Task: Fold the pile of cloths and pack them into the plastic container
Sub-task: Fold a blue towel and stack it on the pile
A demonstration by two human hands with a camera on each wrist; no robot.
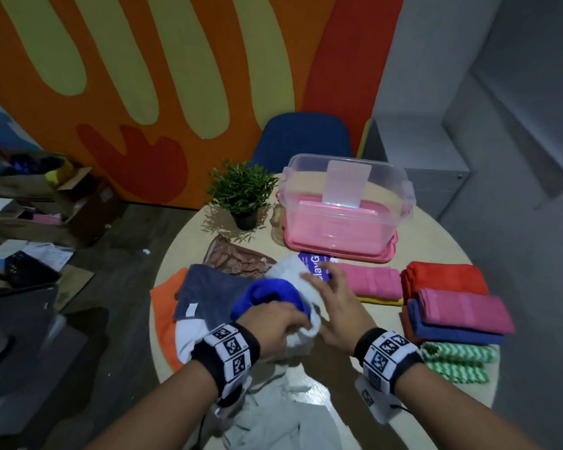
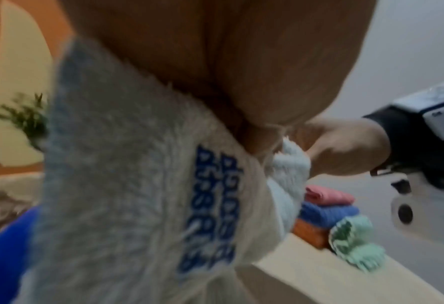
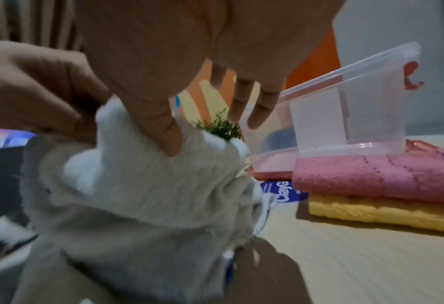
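Note:
My left hand (image 1: 283,319) grips a fluffy white cloth (image 1: 301,336) with blue printed lettering (image 2: 210,207), bunched up just above the pile. My right hand (image 1: 332,295) is spread with straight fingers (image 3: 241,102), and its thumb rests on the same white cloth (image 3: 150,195). A royal blue cloth (image 1: 267,292) lies under the white one, on top of a grey cloth (image 1: 208,287), an orange cloth (image 1: 166,306) and a brown patterned cloth (image 1: 238,258). The clear plastic container (image 1: 387,203) stands open at the back of the table, on its pink lid.
Folded cloths lie right of my hands: pink on yellow (image 1: 374,280), red (image 1: 442,277), a pink, blue and orange stack (image 1: 459,313), green striped (image 1: 459,362). A potted plant (image 1: 241,193) and a purple card (image 1: 316,264) sit on the round table (image 1: 436,232). A blue chair (image 1: 299,138) stands behind.

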